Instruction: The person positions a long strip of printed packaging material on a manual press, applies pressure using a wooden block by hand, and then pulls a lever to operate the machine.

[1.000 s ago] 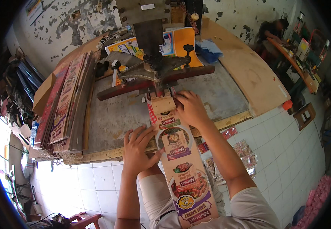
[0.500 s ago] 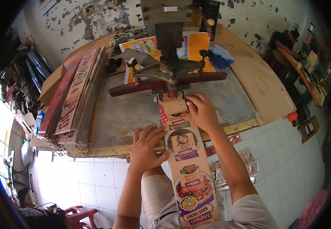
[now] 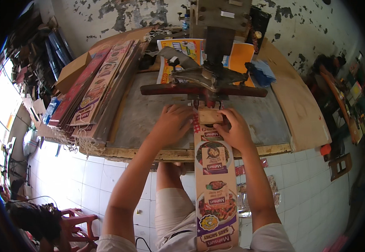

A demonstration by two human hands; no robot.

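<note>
A long printed cardboard strip (image 3: 228,178) runs from my lap over the table edge to beneath a metal press (image 3: 209,77). Across its far end lies a small pale wooden block (image 3: 210,116), just below the press's red centre piece. My right hand (image 3: 235,129) pinches the block's right side, index finger at its upper corner and thumb by its lower edge. On the opposite side, my left hand (image 3: 172,125) lies with fingers stretched out, the tips at the strip's left edge beside a red checked band. Its fingertips are partly hidden.
Stacked printed cardboard strips (image 3: 100,88) with loose strings lie on the left, next to a brown carton (image 3: 74,72). Colourful printed sheets (image 3: 182,50) and blue plastic (image 3: 263,72) sit behind the press. A red stool (image 3: 79,224) stands lower left. Another person (image 3: 328,65) works far right.
My left hand has moved forward from the table's front edge to beside the strip's far end. My right hand stays at the wooden block, its thumb now lower. The view has shifted.
</note>
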